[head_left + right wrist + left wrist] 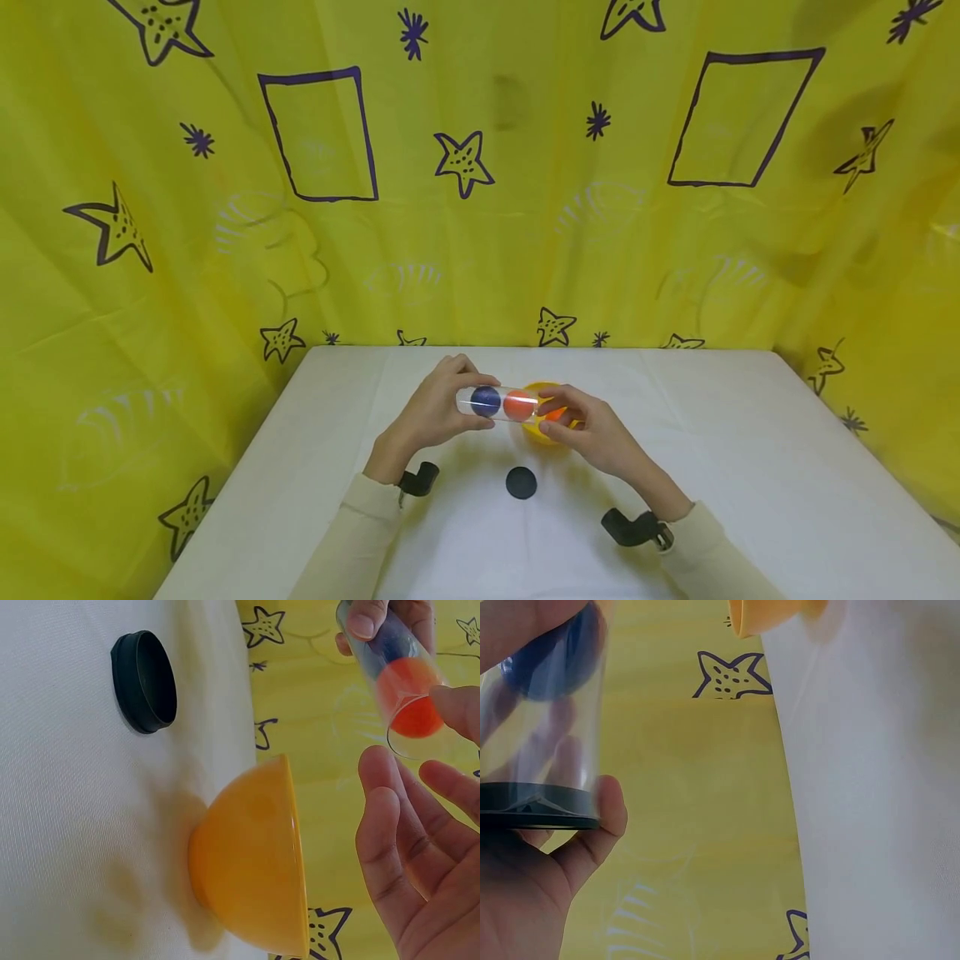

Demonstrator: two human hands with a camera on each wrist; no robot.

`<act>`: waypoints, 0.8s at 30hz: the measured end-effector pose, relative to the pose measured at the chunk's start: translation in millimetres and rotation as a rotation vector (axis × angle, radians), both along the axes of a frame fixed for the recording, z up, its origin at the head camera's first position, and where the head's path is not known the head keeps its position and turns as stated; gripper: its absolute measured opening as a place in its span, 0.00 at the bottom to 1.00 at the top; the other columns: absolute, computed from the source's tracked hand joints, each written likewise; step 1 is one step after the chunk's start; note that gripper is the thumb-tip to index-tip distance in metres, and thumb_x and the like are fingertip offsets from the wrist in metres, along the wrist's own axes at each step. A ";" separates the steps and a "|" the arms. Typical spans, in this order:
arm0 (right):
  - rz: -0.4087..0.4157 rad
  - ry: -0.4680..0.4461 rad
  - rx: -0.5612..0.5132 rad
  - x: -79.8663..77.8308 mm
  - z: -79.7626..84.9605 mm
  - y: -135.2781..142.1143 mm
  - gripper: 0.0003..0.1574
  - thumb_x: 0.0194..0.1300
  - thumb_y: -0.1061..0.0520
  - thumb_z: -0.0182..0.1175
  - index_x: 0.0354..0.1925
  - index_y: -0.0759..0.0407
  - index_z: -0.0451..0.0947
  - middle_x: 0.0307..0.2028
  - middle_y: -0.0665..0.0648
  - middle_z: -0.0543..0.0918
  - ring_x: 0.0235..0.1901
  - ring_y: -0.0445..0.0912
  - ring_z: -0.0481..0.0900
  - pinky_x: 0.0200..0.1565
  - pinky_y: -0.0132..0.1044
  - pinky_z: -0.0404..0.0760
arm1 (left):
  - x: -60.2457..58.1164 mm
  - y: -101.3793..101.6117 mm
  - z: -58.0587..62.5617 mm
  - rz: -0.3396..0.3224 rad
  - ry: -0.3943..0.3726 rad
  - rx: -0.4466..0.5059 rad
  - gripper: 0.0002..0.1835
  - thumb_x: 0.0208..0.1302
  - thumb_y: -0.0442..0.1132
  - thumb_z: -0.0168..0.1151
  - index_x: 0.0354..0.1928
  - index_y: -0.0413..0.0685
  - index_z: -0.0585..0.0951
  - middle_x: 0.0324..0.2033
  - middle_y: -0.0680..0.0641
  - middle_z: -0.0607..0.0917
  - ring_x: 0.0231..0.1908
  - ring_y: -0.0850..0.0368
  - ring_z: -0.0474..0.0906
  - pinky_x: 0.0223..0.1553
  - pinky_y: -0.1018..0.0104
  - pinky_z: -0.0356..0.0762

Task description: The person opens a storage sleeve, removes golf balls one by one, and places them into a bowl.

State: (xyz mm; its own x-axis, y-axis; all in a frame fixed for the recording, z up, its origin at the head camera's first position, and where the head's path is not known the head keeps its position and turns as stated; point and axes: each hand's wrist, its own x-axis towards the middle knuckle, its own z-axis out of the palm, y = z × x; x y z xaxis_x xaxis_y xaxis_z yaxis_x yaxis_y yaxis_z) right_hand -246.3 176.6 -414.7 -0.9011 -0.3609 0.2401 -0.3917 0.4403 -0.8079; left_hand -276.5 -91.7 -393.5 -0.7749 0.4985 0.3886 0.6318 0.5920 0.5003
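My left hand (pixel 441 404) grips a clear tube (pixel 581 746), tilted on its side above the table. Inside are a dark blue ball (pixel 485 402) and an orange-red ball (pixel 519 405). A black cap (pixel 540 806) closes the tube's left end; its right end is uncovered, with the orange-red ball close to that rim. My right hand (pixel 596 427) is at this end, fingers loosely bent and nothing held, one fingertip (pixel 455 709) right at the rim. Under it stands a yellow bowl (pixel 251 859), with something orange (pixel 555 414) showing between the fingers in the head view.
A loose black lid (pixel 521 482) lies on the white table (pixel 750 467), nearer to me than the bowl. A yellow curtain (pixel 517 250) with drawn stars hangs behind the table and along its sides.
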 end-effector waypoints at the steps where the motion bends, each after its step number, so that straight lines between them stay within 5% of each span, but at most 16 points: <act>1: -0.002 0.001 0.003 -0.2 0.0 0.3 0.27 0.61 0.46 0.65 0.58 0.42 0.73 0.44 0.50 0.83 0.36 0.47 0.79 0.37 0.34 0.80 | -0.3 0.0 0.0 -0.002 0.004 -0.002 0.24 0.45 0.51 0.77 0.48 0.62 0.84 0.38 0.60 0.73 0.45 0.57 0.71 0.45 0.65 0.72; 7: -0.018 0.004 0.022 -1.5 0.8 1.9 0.26 0.61 0.43 0.65 0.57 0.43 0.74 0.45 0.50 0.82 0.39 0.48 0.78 0.37 0.33 0.80 | -1.8 -0.3 -0.9 -0.018 0.025 -0.009 0.24 0.47 0.52 0.76 0.49 0.63 0.83 0.39 0.59 0.74 0.43 0.62 0.67 0.44 0.66 0.71; 14: -0.037 -0.050 0.018 -3.8 0.7 3.6 0.28 0.60 0.45 0.66 0.59 0.43 0.73 0.47 0.52 0.80 0.40 0.50 0.77 0.36 0.34 0.81 | -3.8 -1.4 -3.0 -0.011 -0.021 0.003 0.25 0.48 0.52 0.76 0.50 0.61 0.83 0.42 0.51 0.76 0.46 0.53 0.70 0.45 0.63 0.72; 24: -0.047 -0.062 0.034 -4.0 1.3 5.5 0.31 0.60 0.42 0.66 0.60 0.44 0.72 0.47 0.52 0.81 0.41 0.49 0.77 0.38 0.33 0.81 | -3.7 -1.1 -3.1 -0.009 -0.022 0.008 0.25 0.48 0.51 0.76 0.50 0.60 0.83 0.40 0.57 0.74 0.47 0.50 0.71 0.45 0.63 0.71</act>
State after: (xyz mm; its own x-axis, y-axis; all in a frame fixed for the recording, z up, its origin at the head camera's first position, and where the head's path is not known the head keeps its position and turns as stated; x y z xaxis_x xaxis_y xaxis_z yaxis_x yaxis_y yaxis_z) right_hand -250.3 182.0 -413.3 -0.9301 -0.3246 0.1717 -0.3195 0.4849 -0.8141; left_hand -280.2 -92.8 -396.6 -0.7785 0.5030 0.3755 0.6263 0.5822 0.5185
